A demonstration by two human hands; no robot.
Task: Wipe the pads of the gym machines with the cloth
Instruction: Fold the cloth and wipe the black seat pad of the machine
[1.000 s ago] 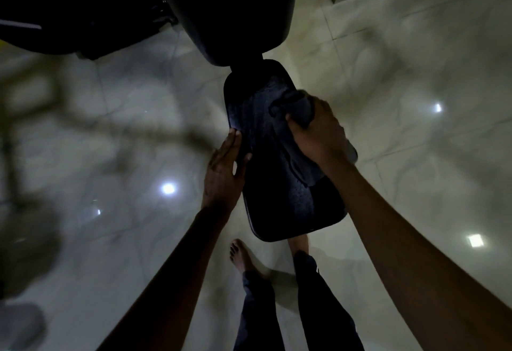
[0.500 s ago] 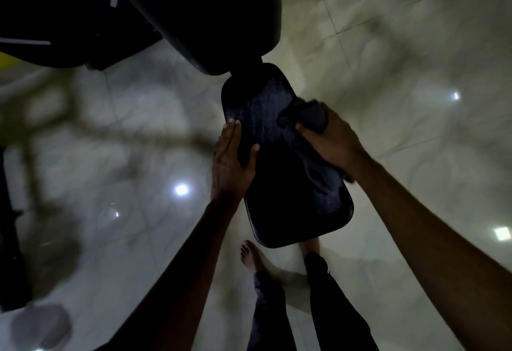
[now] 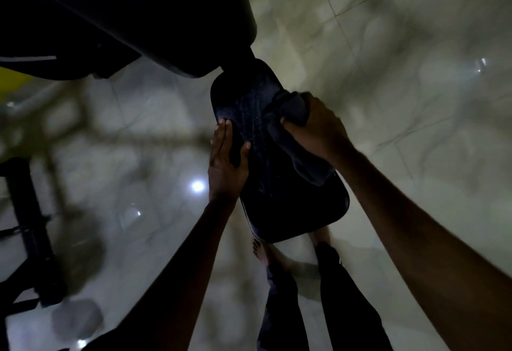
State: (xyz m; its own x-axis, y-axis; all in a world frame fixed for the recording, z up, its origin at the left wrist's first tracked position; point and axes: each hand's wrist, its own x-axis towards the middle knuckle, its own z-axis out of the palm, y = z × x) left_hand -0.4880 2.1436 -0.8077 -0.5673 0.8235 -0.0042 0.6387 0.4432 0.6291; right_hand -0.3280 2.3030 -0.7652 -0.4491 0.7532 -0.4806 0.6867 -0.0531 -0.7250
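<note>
Here, dark pad [image 3: 279, 206], my right hand [image 3: 315, 131] on its right side, fingers [image 3: 291, 126] bunched round the dark cloth [image 3: 295, 109] pressed on it, my left hand [image 3: 225, 165] bracing its left edge, fingers straight.

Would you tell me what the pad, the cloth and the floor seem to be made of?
Pad: likely dark vinyl, faint sheen and speckled texture.
Cloth: soft dark fabric, bunched in folds.
Floor: glossy veined tile, mirroring lights, grout lines.
</note>
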